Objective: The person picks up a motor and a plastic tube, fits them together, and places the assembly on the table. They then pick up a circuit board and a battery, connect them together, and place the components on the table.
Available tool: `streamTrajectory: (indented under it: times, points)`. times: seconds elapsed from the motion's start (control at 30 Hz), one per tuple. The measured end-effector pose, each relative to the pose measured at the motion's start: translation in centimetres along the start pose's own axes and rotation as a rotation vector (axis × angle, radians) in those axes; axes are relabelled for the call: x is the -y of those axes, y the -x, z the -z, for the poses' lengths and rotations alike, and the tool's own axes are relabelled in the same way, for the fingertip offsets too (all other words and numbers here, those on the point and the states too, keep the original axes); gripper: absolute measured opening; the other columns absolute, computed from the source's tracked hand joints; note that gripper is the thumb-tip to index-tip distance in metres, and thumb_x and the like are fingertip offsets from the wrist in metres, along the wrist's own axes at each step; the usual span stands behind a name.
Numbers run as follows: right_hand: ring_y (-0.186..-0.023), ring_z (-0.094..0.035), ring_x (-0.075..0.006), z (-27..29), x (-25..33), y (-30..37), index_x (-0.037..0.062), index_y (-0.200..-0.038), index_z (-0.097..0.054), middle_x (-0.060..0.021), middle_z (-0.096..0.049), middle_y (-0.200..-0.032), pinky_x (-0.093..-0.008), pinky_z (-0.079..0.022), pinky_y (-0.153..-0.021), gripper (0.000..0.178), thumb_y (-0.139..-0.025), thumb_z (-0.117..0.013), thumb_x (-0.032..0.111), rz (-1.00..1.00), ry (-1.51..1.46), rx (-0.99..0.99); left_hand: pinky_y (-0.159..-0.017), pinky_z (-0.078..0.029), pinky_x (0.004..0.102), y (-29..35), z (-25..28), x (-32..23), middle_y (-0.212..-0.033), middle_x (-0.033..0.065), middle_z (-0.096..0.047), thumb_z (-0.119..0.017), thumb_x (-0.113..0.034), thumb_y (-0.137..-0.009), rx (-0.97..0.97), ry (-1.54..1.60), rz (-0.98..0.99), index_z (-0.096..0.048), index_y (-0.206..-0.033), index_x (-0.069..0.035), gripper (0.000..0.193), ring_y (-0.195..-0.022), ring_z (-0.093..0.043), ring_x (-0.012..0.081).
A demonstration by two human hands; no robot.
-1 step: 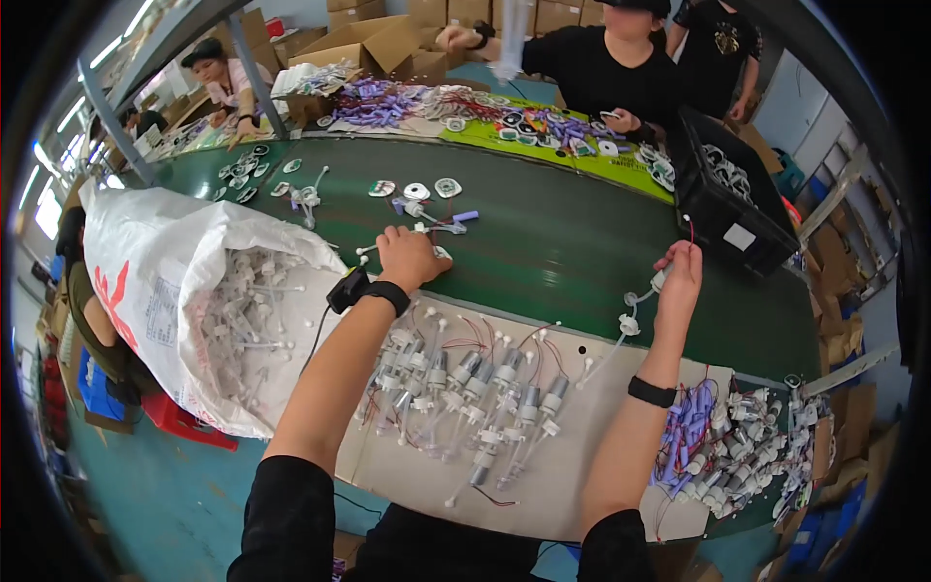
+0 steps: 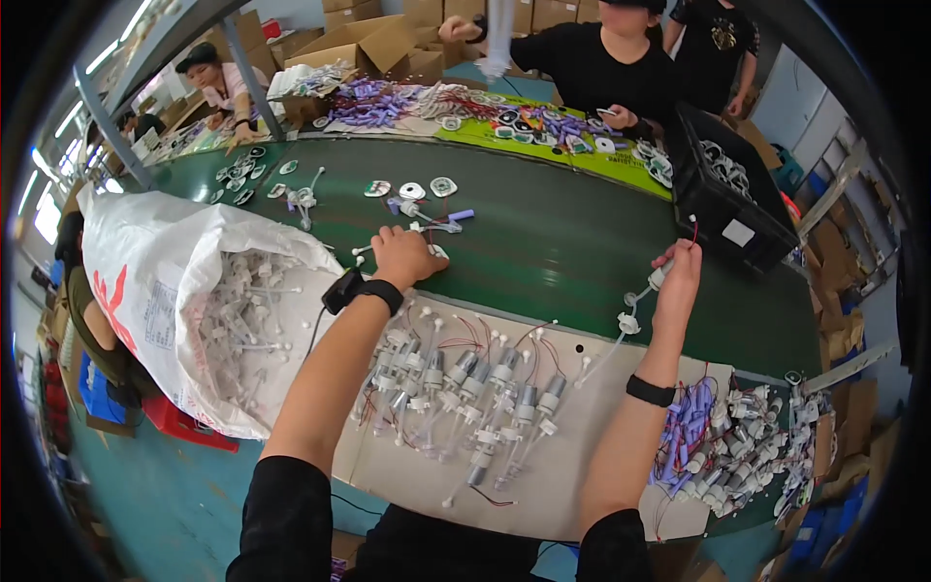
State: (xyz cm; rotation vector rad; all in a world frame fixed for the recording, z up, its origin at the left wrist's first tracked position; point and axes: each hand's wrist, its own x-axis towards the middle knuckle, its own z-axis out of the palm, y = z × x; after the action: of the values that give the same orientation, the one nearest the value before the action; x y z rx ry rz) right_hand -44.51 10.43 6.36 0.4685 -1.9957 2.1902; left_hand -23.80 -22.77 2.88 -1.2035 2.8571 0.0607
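Over the green belt, my left hand reaches palm down. A small white part shows at its thumb, and the fingers curl out of sight around it. My right hand is closed on a small motor pump, held above the belt at the right. A clear tube with a white fitting hangs from the pump, and red wires rise above the fingers. Just past my left hand lie white oval covers and a purple cylinder with wired parts.
Several motor pumps with tubes cover the beige board before me. An open white sack of clear tube parts stands left. Purple cylinders and more pumps are heaped right. A black crate stands far right; co-workers are across the belt.
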Motion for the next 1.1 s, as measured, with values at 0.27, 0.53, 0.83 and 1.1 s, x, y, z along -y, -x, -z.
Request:
streamTrajectory:
  times: [0.27,0.53,0.83,1.1]
  points:
    - [-0.066,-0.052,-0.0138,0.1,4.1,1.5,0.0087,-0.076,-0.049,-0.0026,-0.050,-0.070,-0.0285,-0.041,-0.065,0.052,-0.105,-0.040,0.050,-0.145,0.140,-0.013,-0.089,-0.049,0.0467,-0.9,0.4,-0.6,-0.110,0.0154,-0.070,-0.084,-0.024,-0.069,-0.051,0.542,-0.227,-0.063,-0.112,-0.002,0.053,-0.098,-0.069,0.0278]
    - [-0.068,-0.050,-0.0065,1.0,3.6,0.6,0.0032,-0.111,-0.068,0.0030,-0.054,-0.074,-0.0218,-0.038,-0.063,0.035,-0.105,-0.050,0.032,0.067,0.070,0.105,-0.073,-0.059,0.0266,-1.3,5.2,-11.1,-0.101,0.0086,-0.070,-0.071,0.001,-0.087,0.422,1.280,-0.565,-0.055,-0.135,0.000,0.051,-0.084,-0.067,0.0143]
    - [-0.079,-0.059,-0.0076,-0.1,2.2,0.3,0.0019,-0.125,-0.066,-0.0051,-0.072,-0.098,-0.0228,-0.048,-0.074,0.032,-0.103,-0.057,0.023,0.045,0.101,0.221,-0.073,-0.062,0.0303,4.7,3.1,-14.8,-0.101,0.0069,-0.067,-0.072,-0.004,-0.087,0.440,1.656,-0.370,-0.065,-0.122,0.000,0.036,-0.091,-0.067,0.0156]
    - [-0.070,-0.056,-0.0047,-2.9,1.7,3.4,0.0041,-0.108,-0.074,-0.0010,-0.073,-0.088,-0.0202,-0.043,-0.062,0.021,-0.096,-0.067,0.019,-0.064,0.185,0.420,-0.079,-0.060,0.0263,8.4,0.6,-12.4,-0.107,0.0072,-0.068,-0.063,-0.001,-0.095,0.255,1.896,-0.201,-0.058,-0.130,0.001,0.035,-0.094,-0.066,0.0118]
